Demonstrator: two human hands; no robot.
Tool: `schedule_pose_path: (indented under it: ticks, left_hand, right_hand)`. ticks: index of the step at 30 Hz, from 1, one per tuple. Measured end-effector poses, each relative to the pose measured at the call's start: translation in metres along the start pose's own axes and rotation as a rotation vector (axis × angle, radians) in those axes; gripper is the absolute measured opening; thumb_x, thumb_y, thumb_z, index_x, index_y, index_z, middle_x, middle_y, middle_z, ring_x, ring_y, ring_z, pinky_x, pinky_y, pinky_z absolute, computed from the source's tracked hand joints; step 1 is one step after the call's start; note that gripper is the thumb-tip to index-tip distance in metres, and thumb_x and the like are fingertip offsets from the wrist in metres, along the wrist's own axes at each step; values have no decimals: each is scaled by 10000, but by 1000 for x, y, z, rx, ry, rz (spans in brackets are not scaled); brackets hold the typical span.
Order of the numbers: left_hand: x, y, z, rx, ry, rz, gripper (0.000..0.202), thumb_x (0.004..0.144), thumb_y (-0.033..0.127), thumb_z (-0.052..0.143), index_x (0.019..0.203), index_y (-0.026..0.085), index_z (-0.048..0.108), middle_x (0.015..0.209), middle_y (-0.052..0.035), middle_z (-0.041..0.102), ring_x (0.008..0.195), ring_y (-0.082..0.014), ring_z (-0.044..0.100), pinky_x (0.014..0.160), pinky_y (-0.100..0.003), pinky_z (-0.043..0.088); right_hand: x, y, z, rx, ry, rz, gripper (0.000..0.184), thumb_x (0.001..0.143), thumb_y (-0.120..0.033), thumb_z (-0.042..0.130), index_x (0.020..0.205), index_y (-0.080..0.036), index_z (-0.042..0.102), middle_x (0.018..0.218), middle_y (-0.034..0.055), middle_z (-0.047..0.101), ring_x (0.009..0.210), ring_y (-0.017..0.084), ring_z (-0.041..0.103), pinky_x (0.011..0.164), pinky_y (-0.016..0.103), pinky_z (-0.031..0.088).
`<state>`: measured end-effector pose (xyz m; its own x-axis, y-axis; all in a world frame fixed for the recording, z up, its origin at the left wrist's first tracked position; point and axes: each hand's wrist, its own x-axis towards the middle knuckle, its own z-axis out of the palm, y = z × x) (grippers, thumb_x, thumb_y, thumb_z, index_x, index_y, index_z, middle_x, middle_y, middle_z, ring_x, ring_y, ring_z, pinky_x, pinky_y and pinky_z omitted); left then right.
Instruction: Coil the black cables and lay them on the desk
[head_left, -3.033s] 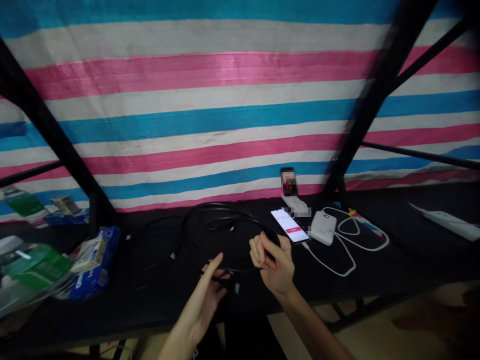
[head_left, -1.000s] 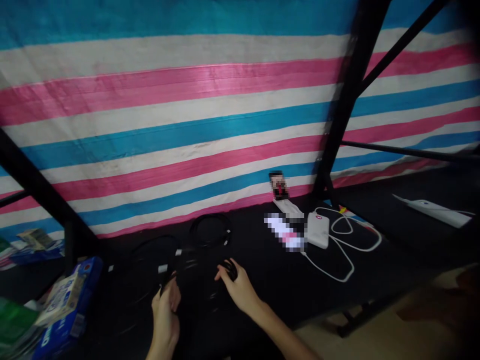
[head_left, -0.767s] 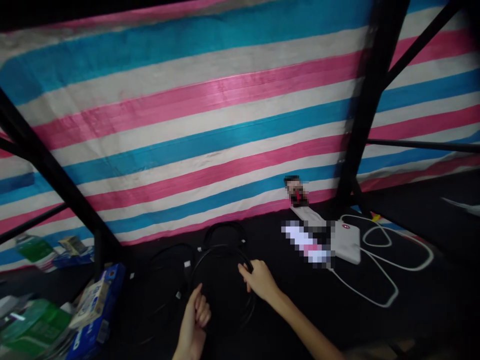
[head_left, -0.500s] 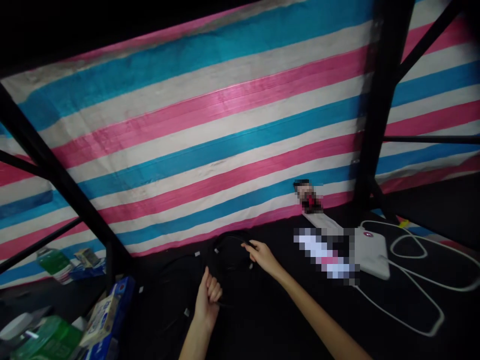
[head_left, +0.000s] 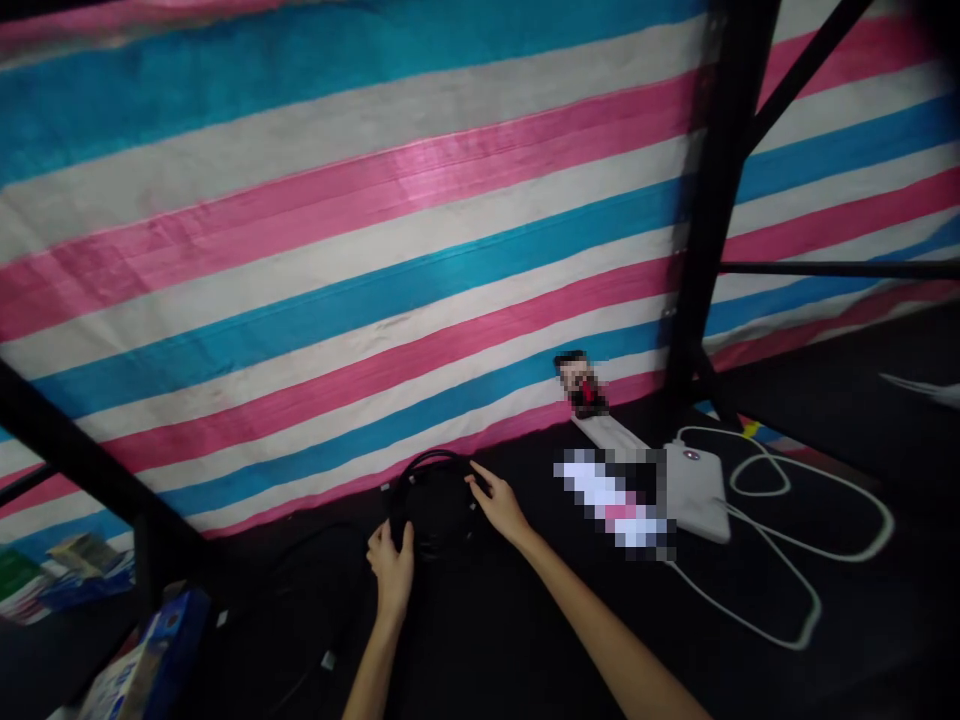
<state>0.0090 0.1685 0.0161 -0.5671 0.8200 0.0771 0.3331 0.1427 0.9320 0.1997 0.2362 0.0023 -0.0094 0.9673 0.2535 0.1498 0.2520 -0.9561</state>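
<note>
A black cable (head_left: 406, 488) is gathered in a round loop low in front of the striped sheet, small pale tags or plugs showing along it. My left hand (head_left: 391, 572) grips the near left side of this loop, thumb on the right of the bundle and fingers on the left. At the loop's right side, my right hand (head_left: 498, 507) pinches the cable between thumb and forefinger. The dark cable blends into the black surface, so its lower part is hard to make out. More dark cable with a pale end (head_left: 328, 660) lies left of my left hand.
A white power bank (head_left: 697, 492) with a white cord (head_left: 821, 600) lies to the right, beside blurred-out items. Black metal frame legs (head_left: 694, 240) stand right and left. A blue box (head_left: 169, 640) sits lower left. Behind hangs a striped sheet (head_left: 420, 290).
My view has shifted, so the surroundings sit further left. My left hand has gone from a closed fist beside the loop to gripping its left side. My right hand stays at the loop's right side.
</note>
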Motion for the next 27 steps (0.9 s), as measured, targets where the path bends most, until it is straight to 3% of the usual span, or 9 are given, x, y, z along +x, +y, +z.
schedule_pose_path:
  ticks: [3,6,8,9,13,17,21,24,27]
  left_hand:
    - [-4,3,-5,111,19,28,492,768,403,510,1170,120,535,1300,-199,402,1263,-365,319,1061,-501,189]
    - [-11,3,-29,228,21,136,497,793,426,468,1231,193,507,1320,-139,422,1265,-346,319,1056,-513,197]
    - [-18,-4,-52,508,77,332,472,811,466,424,1199,222,539,1281,-132,472,1197,-364,397,986,-559,281]
    - [-23,-10,-63,645,109,349,521,813,495,402,1223,197,521,1262,-155,479,1158,-382,425,939,-567,327]
    - [-52,-35,-96,1004,140,243,647,818,541,264,1188,77,523,1097,-210,512,938,-376,533,773,-500,433]
    - [-90,-51,-102,907,30,201,577,819,525,236,1116,150,559,1044,-154,557,966,-332,549,799,-491,419]
    - [-111,-44,-105,685,-105,193,548,746,587,411,1152,237,523,1000,-76,612,918,-269,575,819,-447,427]
    - [-111,-30,-120,710,76,174,580,746,619,394,1181,252,506,1066,-82,593,940,-294,563,842,-487,414]
    - [-105,-26,-139,874,309,115,705,740,661,361,1263,198,459,1208,-173,486,1091,-418,462,857,-578,369]
  right_hand:
    - [0,-1,1,-30,28,-75,447,837,-366,495,1212,-139,583,1132,125,641,939,222,619,838,345,472]
    - [-1,-1,1,-65,61,-89,418,854,-388,480,1141,-125,634,1201,154,595,1114,259,544,954,373,403]
    - [-2,0,1,-84,100,-81,383,867,-378,460,1100,-146,656,1193,144,590,1115,255,541,955,374,400]
    - [-2,1,1,-91,124,-81,360,874,-362,447,1083,-163,662,1173,129,594,1085,243,556,934,365,415]
    - [-2,3,0,-108,219,-77,271,855,-259,441,961,-207,685,1004,61,614,878,178,604,793,299,467]
    - [-5,4,-3,-115,283,-57,241,813,-215,458,840,-199,696,906,43,594,660,133,569,653,263,463]
    - [-14,-2,-8,-123,351,-48,255,818,-234,442,860,-181,687,925,52,567,560,105,509,587,250,440]
    - [-25,-9,-11,-133,391,-52,263,829,-246,424,866,-176,674,916,52,569,560,108,494,579,246,419]
    - [-37,-14,-13,-136,399,-59,263,837,-257,417,858,-178,667,867,40,585,556,113,491,584,248,404]
